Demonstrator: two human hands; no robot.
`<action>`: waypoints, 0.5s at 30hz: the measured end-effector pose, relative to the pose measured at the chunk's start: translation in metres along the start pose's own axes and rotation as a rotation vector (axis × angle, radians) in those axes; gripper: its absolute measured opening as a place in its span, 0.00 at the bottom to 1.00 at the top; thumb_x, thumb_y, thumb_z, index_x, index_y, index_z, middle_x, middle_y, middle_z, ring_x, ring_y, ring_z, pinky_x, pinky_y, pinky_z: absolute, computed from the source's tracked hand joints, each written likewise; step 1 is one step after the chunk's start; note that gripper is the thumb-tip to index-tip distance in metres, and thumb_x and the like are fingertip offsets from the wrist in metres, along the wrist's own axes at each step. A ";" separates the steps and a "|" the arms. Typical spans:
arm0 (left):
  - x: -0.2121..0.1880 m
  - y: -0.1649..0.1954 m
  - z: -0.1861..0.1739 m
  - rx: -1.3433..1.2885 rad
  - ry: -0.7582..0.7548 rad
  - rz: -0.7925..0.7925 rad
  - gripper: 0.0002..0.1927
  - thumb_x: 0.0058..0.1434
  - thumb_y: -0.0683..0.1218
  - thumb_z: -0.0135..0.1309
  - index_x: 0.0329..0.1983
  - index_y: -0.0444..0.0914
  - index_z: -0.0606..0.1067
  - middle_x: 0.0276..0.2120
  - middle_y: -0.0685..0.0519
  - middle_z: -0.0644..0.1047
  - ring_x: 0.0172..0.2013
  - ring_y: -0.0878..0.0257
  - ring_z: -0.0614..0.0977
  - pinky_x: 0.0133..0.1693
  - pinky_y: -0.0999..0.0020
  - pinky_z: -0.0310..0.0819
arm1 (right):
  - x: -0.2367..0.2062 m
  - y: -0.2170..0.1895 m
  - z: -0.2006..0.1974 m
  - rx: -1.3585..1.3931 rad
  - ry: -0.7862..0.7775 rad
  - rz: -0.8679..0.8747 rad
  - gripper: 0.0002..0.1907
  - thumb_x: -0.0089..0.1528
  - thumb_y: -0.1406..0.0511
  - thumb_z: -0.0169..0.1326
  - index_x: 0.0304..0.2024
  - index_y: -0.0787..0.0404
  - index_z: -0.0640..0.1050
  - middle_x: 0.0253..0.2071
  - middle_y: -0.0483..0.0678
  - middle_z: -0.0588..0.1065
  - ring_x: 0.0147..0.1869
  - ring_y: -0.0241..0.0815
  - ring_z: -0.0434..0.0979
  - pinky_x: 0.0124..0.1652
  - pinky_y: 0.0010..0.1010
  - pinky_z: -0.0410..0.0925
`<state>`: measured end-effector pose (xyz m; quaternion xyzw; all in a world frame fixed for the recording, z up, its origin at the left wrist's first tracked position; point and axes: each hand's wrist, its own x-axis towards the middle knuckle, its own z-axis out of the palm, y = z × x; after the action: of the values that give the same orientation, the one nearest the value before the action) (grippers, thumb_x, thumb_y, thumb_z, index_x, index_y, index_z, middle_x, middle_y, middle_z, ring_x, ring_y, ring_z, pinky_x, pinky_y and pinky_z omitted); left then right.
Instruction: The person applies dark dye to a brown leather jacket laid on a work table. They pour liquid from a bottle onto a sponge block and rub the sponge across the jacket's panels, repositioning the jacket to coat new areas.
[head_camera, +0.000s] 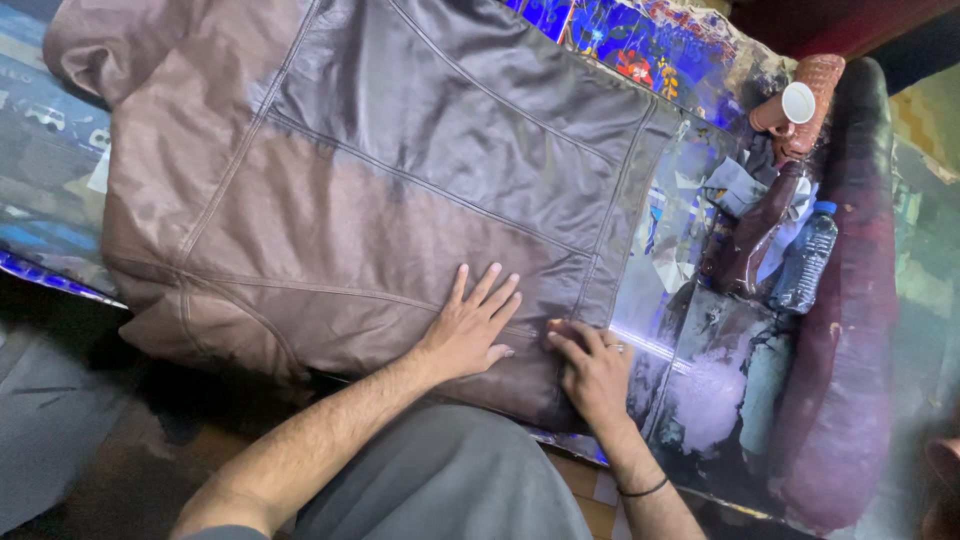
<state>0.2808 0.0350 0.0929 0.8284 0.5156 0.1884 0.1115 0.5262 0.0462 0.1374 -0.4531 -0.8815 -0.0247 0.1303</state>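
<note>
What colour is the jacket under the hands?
Brown jacket, seen in the head view.

A brown leather jacket (400, 170) covers a tabletop (640, 50) with a blue, red-flowered pattern; beside the jacket, a clear blue-capped bottle (806, 262).

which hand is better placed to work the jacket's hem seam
Right, probably. The right hand has its fingertips on the hem seam of the brown jacket, while the left hand lies flat on the panel beside it.
</note>
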 end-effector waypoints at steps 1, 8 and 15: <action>0.001 0.001 -0.001 -0.003 0.001 -0.004 0.45 0.53 0.61 0.62 0.69 0.35 0.65 0.73 0.43 0.57 0.74 0.42 0.49 0.68 0.29 0.35 | -0.001 0.000 0.001 -0.042 0.037 0.061 0.24 0.49 0.70 0.58 0.47 0.44 0.84 0.55 0.39 0.77 0.52 0.45 0.74 0.48 0.45 0.60; 0.008 0.017 0.007 -0.046 0.053 0.024 0.42 0.55 0.60 0.62 0.68 0.35 0.67 0.73 0.44 0.59 0.75 0.44 0.50 0.70 0.32 0.37 | -0.007 0.011 0.001 -0.082 0.052 0.008 0.23 0.50 0.68 0.60 0.48 0.44 0.83 0.54 0.41 0.77 0.50 0.46 0.74 0.48 0.46 0.60; 0.011 0.021 0.008 -0.021 0.045 0.044 0.43 0.56 0.62 0.59 0.68 0.34 0.67 0.73 0.43 0.59 0.74 0.45 0.50 0.69 0.33 0.36 | -0.001 0.015 0.011 -0.117 0.165 -0.063 0.22 0.49 0.67 0.61 0.46 0.43 0.83 0.52 0.42 0.76 0.50 0.47 0.74 0.47 0.46 0.59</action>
<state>0.3052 0.0357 0.0961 0.8337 0.4978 0.2148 0.1046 0.5366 0.0563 0.1259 -0.4285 -0.8787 -0.1174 0.1749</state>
